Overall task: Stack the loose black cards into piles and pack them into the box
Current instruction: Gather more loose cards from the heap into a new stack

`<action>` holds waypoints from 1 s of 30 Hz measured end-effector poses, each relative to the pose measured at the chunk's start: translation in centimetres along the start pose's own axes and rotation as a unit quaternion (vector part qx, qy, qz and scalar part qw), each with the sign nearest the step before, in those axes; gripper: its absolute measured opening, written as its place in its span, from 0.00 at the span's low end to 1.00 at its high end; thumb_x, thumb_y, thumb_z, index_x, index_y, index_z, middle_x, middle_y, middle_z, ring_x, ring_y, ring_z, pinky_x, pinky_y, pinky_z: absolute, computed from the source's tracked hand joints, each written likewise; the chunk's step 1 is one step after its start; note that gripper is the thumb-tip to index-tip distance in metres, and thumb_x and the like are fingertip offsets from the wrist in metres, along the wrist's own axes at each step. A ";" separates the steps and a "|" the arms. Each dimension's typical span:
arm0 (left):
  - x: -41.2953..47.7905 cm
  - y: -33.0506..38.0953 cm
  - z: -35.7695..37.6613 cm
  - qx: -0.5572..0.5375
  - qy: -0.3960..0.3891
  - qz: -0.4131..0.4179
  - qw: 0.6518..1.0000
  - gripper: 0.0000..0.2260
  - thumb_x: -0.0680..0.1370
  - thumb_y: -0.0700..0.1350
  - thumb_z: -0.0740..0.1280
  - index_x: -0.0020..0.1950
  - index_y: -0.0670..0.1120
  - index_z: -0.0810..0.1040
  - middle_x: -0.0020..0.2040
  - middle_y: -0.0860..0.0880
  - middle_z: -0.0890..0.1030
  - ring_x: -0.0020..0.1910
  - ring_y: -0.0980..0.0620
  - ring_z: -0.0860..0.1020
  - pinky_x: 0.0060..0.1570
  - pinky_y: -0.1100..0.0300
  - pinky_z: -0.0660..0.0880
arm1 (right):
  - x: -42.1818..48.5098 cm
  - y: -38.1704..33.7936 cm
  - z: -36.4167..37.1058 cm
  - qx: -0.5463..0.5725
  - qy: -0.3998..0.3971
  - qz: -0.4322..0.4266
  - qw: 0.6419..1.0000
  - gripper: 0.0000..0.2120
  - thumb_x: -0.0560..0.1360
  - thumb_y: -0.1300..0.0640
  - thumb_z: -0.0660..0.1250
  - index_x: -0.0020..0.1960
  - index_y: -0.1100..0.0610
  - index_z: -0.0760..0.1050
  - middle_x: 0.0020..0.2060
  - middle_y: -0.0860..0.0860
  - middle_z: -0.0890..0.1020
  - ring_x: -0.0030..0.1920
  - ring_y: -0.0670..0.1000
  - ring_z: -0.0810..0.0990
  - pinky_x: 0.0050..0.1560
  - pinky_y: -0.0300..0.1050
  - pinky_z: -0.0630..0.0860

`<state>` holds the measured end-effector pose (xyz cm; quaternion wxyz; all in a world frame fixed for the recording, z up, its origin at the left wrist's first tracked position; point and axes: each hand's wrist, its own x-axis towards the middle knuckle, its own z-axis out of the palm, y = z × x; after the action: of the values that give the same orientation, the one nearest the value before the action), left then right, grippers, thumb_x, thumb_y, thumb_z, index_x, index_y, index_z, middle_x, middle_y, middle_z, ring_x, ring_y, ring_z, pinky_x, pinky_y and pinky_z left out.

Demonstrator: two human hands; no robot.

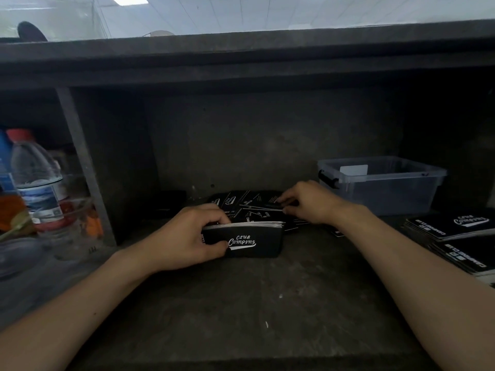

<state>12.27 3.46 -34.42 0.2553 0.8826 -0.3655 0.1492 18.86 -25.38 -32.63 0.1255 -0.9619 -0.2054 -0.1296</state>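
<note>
I see my left hand [192, 234] gripping a stack [249, 241] of black cards at its left end, thumb on the near face and fingers curled over the top edge. The stack stands on its long edge on the dark counter [241, 303], near the middle, with its white lettering facing me. Just behind it, farther in, the loose cards [249, 203] lie in a messy, overlapping heap. My right hand [308, 204] reaches into the right side of that heap, its fingertips pinching a single card [263, 208] that sits edge-on to me. Far right of the heap stands the clear plastic box [380, 183], lid off, with a black latch on its left end and something pale and flat inside. Two finished piles [450, 226] of black cards lie on the near right, well apart from the box. A water bottle [37, 178] stands at the far left.
</note>
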 end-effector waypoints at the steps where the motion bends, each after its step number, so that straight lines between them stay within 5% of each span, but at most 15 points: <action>1: 0.0 0.0 0.0 -0.001 0.000 0.000 1.000 0.09 0.73 0.41 0.77 0.47 0.53 0.82 0.47 0.55 0.81 0.47 0.57 0.82 0.44 0.66 0.77 | -0.1 0.0 -0.4 -0.012 0.015 -0.005 1.000 0.13 0.76 0.57 0.70 0.60 0.51 0.81 0.55 0.47 0.84 0.55 0.48 0.81 0.56 0.37 0.73; 5: 0.1 0.0 0.2 0.002 -0.010 0.000 1.000 0.12 0.74 0.41 0.77 0.46 0.57 0.79 0.47 0.56 0.80 0.46 0.59 0.81 0.43 0.70 0.74 | -0.6 -0.2 -1.9 -0.051 0.098 -0.008 0.994 0.10 0.73 0.58 0.71 0.53 0.49 0.84 0.46 0.48 0.85 0.48 0.49 0.82 0.52 0.43 0.78; 8: 0.1 -0.4 0.4 0.002 -0.016 0.010 1.000 0.13 0.74 0.41 0.76 0.46 0.58 0.79 0.51 0.56 0.78 0.50 0.57 0.80 0.47 0.68 0.75 | -0.4 -0.3 -2.2 -0.047 0.087 0.006 0.995 0.08 0.70 0.59 0.75 0.47 0.49 0.84 0.42 0.47 0.85 0.45 0.47 0.82 0.46 0.39 0.77; 13: -0.1 -0.8 0.3 -0.032 -0.023 0.007 0.999 0.12 0.73 0.52 0.73 0.55 0.55 0.77 0.70 0.55 0.68 0.72 0.64 0.68 0.66 0.66 0.71 | -0.8 -0.7 -2.9 0.068 0.145 0.012 0.987 0.05 0.70 0.52 0.76 0.46 0.47 0.84 0.40 0.42 0.85 0.43 0.41 0.81 0.46 0.36 0.75; 16: -0.1 -0.5 0.3 -0.030 -0.027 -0.015 0.999 0.15 0.72 0.54 0.71 0.56 0.57 0.71 0.74 0.56 0.62 0.76 0.68 0.59 0.69 0.62 0.71 | -1.5 -1.9 -3.3 0.236 -0.007 -0.014 0.972 0.07 0.71 0.56 0.75 0.49 0.50 0.84 0.41 0.44 0.86 0.43 0.38 0.82 0.44 0.31 0.75; 18: -0.1 -0.4 0.4 -0.049 -0.021 -0.030 0.998 0.19 0.74 0.47 0.74 0.59 0.54 0.68 0.72 0.55 0.67 0.71 0.67 0.68 0.66 0.58 0.74 | -2.1 -2.6 -2.9 0.309 -0.159 -0.010 0.938 0.10 0.74 0.57 0.72 0.55 0.54 0.83 0.47 0.49 0.86 0.49 0.45 0.84 0.49 0.39 0.80; 21: -0.1 0.0 0.4 -0.113 -0.055 -0.041 0.991 0.24 0.77 0.38 0.73 0.66 0.50 0.65 0.60 0.53 0.81 0.57 0.58 0.82 0.55 0.58 0.81 | -1.7 -2.7 -2.6 0.398 -0.158 0.019 0.903 0.12 0.80 0.60 0.64 0.61 0.58 0.79 0.53 0.54 0.85 0.52 0.49 0.84 0.53 0.44 0.80; 23: -0.2 0.1 0.4 -0.110 -0.063 -0.033 0.991 0.23 0.78 0.38 0.72 0.68 0.54 0.67 0.56 0.53 0.83 0.50 0.56 0.84 0.48 0.62 0.81 | -1.0 -1.7 -2.2 0.318 -0.053 0.029 0.946 0.14 0.79 0.60 0.65 0.64 0.55 0.76 0.59 0.53 0.82 0.58 0.48 0.81 0.62 0.46 0.76; 25: -0.1 0.0 0.4 -0.071 -0.052 -0.016 0.996 0.18 0.77 0.46 0.72 0.64 0.58 0.72 0.54 0.55 0.84 0.46 0.50 0.84 0.45 0.53 0.82 | -0.6 -0.5 -1.4 0.107 -0.040 0.027 0.993 0.22 0.76 0.59 0.69 0.69 0.50 0.73 0.67 0.50 0.76 0.65 0.49 0.75 0.67 0.40 0.68; 27: -0.1 -0.3 0.5 -0.046 -0.053 -0.006 0.997 0.13 0.75 0.53 0.70 0.60 0.59 0.75 0.52 0.57 0.83 0.45 0.45 0.84 0.44 0.48 0.81 | -0.6 0.4 -0.1 0.001 -0.093 0.037 0.995 0.24 0.76 0.56 0.69 0.71 0.48 0.70 0.70 0.49 0.72 0.68 0.51 0.71 0.64 0.37 0.64; 30: -0.1 -0.4 0.6 -0.041 -0.048 -0.003 0.998 0.12 0.75 0.50 0.71 0.57 0.56 0.77 0.51 0.59 0.83 0.45 0.53 0.83 0.45 0.55 0.80 | -0.1 1.0 0.7 -0.010 -0.065 0.030 0.997 0.17 0.78 0.53 0.67 0.67 0.47 0.76 0.66 0.50 0.77 0.65 0.52 0.75 0.64 0.41 0.70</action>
<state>12.54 3.45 -35.15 0.2740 0.8784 -0.3809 0.0907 19.31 -26.14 -33.51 0.1056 -0.9752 -0.1832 -0.0651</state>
